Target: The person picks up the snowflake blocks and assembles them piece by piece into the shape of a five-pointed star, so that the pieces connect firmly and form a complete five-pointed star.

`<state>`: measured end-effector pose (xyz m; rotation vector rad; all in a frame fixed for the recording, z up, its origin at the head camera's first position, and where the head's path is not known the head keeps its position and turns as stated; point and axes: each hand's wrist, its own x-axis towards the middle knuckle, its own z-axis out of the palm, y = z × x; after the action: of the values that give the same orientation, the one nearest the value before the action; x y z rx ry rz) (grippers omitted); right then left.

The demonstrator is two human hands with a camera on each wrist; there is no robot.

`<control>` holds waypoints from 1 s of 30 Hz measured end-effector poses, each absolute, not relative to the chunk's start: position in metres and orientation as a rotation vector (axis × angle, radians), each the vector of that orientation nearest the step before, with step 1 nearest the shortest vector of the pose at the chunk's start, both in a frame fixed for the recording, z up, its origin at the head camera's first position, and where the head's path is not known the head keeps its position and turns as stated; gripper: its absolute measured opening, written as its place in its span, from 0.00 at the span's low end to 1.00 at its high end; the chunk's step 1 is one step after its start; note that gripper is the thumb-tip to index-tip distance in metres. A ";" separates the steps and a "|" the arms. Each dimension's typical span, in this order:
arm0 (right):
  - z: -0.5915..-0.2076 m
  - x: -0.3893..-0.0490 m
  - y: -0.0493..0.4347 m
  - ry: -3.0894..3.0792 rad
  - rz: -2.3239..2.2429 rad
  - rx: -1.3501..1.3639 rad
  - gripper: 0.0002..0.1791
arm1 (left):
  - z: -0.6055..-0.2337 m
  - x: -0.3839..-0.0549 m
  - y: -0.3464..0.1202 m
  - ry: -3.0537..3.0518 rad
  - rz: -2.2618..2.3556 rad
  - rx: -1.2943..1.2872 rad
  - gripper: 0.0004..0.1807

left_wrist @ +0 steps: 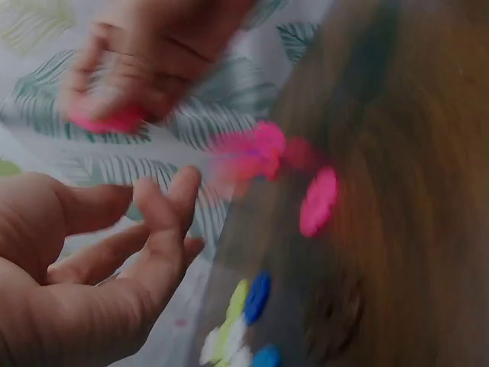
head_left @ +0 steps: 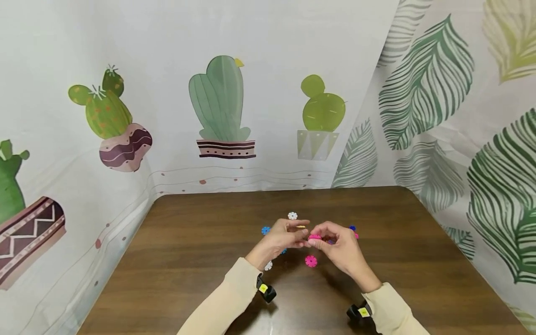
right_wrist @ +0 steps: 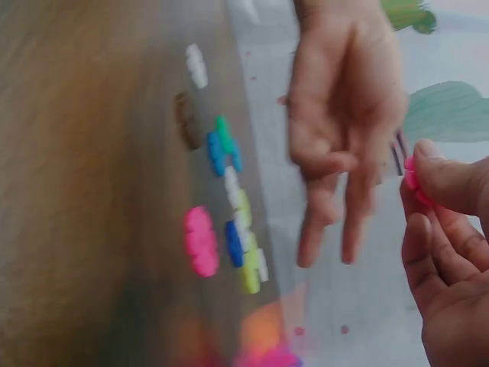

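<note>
My right hand (head_left: 341,249) pinches a pink notched plastic disc (head_left: 314,237) between thumb and fingers above the table. Facing it from the left is my left hand (head_left: 281,238); in the left wrist view its fingers are loosely spread, with nothing between them. The right wrist view shows the held disc edge-on at the fingertips, apart from the left hand. Another pink disc (head_left: 311,261) lies on the table below the hands. Fast motion blurs both wrist views.
The brown wooden table (head_left: 201,279) bears several more notched discs: a white one (head_left: 292,216) behind the hands, a blue one (head_left: 265,230) to the left, a dark blue one (head_left: 352,228) to the right, and a brown one (right_wrist: 187,121). A patterned cloth (head_left: 268,93) hangs behind.
</note>
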<state>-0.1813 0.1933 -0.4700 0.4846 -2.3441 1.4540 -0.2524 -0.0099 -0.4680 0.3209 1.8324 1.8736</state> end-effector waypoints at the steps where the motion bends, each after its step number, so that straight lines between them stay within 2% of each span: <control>1: -0.467 -0.181 0.193 -2.323 1.457 0.490 0.10 | -0.468 -0.253 -0.012 1.871 1.847 0.341 0.23; 6: -0.462 -0.182 0.192 -2.294 1.449 0.436 0.10 | -0.469 -0.252 -0.035 2.118 1.800 0.371 0.19; 11: -0.464 -0.181 0.194 -2.320 1.472 0.372 0.10 | -0.476 -0.244 -0.074 2.520 1.434 0.529 0.14; 16: -0.463 -0.182 0.192 -2.302 1.551 0.388 0.11 | -0.487 -0.238 -0.102 2.542 1.154 0.684 0.13; 23: -0.458 -0.185 0.188 -2.281 1.588 0.371 0.11 | -0.492 -0.233 -0.109 2.597 0.888 0.835 0.14; 30: -0.454 -0.187 0.185 -2.240 1.610 0.389 0.12 | -0.492 -0.234 -0.110 2.633 0.875 0.916 0.15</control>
<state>-0.1872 0.1849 -0.4535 0.3888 -2.2398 1.6105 -0.2342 -0.1099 -0.4922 0.9161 2.6335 0.8748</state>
